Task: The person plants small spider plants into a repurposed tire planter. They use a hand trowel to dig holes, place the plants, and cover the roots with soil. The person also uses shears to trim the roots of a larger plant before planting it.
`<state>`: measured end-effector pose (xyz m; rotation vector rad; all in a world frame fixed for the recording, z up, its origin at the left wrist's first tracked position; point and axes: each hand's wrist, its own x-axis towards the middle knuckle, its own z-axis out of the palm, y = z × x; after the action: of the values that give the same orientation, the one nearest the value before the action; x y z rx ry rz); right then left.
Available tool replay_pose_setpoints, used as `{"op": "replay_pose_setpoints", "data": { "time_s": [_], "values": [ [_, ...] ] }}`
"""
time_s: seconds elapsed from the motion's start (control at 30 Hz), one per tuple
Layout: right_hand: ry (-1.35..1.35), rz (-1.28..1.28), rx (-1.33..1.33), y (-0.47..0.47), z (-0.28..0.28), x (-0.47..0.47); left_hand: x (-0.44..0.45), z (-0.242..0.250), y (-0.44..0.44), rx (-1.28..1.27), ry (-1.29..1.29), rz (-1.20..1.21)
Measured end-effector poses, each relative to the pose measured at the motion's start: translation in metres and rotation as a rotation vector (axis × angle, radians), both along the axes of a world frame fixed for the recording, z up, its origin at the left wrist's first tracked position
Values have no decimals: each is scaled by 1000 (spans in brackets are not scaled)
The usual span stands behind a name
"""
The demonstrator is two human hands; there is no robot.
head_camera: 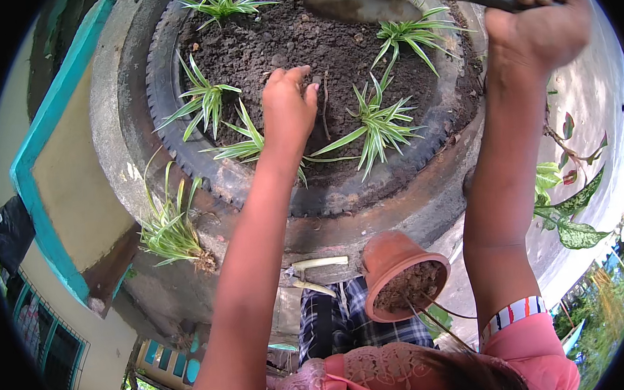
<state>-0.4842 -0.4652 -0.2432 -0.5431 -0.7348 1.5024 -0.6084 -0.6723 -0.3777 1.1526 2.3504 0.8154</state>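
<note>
My right hand [543, 30], at the upper right, is closed around the black-and-yellow handle of a garden trowel [359, 0]. The trowel's soil-smeared metal blade points left above the bed. My left hand [289, 97] is low over the dark soil [249, 48], thumb apart from the bent fingers, with nothing visible in it; whether the fingertips touch the soil is unclear. Around it, several variegated spider plants [380, 126] grow inside an old tyre [323, 199]. A thin twig [326, 105] lies just right of the left hand. My left forearm partly hides one plant [242, 143].
A loose spider plant with bare roots [172, 230] lies on the concrete ledge [119, 115]. Pruning shears [316, 262] rest at the ledge's near edge. Beside them a terracotta pot [393, 249] of soil tips towards me. Leafy plants [576, 221] stand beyond my right arm.
</note>
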Motion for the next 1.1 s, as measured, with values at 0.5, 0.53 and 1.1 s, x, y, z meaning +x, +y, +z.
{"op": "replay_pose_setpoints", "data": {
  "time_s": [0.5, 0.53, 1.1],
  "values": [
    [32, 129, -44, -20, -36, -54, 47, 61, -221, 286, 161, 222],
    [2, 143, -24, -27, -38, -61, 43, 56, -234, 288, 163, 258],
    [-248, 574, 8, -75, -5, -74, 25, 23, -262, 175, 112, 280]
  ]
}}
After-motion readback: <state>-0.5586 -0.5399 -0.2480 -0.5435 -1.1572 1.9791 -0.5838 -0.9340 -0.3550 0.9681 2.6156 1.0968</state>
